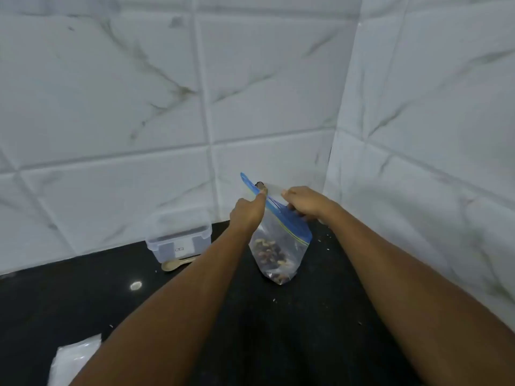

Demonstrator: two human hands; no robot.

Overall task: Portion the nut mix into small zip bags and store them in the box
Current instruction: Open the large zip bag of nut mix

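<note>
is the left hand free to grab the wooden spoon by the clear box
Probably not yet: the left hand pinches the blue-topped zip bag. The wooden spoon lies unobstructed beside the clear plastic box.

white plastic bag (75, 360) cut off at bottom edge, wooden spoon (178, 264) handle hidden behind left forearm

Both forearms are bare to the frame's edge, sleeveless; left hand (246, 211) and right hand (305, 201) wear no gloves.
</note>
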